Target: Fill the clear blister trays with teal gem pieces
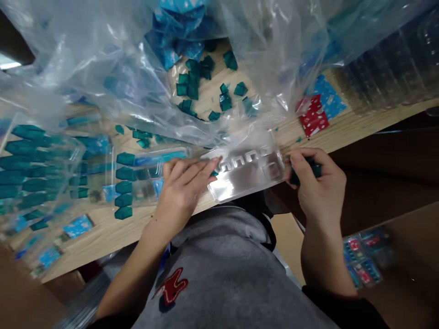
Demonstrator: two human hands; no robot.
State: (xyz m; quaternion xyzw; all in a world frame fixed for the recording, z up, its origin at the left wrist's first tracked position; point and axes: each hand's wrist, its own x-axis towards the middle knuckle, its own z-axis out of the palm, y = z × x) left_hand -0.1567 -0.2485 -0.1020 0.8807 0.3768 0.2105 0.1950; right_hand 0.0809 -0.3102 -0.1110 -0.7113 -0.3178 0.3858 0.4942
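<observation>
A clear plastic blister tray (240,178) with a row of moulded pockets lies before me at the table's front edge. My left hand (181,185) is at its left end, fingers pressed together; a bit of a teal translucent piece (214,173) shows at the fingertips, mostly hidden. Beside the tray's right end, my right hand (317,183) is closed around dark teal pieces (314,168), partly covered by the fingers. Left of my left hand, a column of teal faceted pieces (124,187) stands along another clear tray (146,180).
Behind the tray, a large clear plastic bag (137,91) spreads over the table, with loose teal pieces (192,80) at its opening. A red patterned packet (313,115) overlaps a blue one (329,96). Filled trays (30,169) crowd the left; packed sets (363,258) sit lower right.
</observation>
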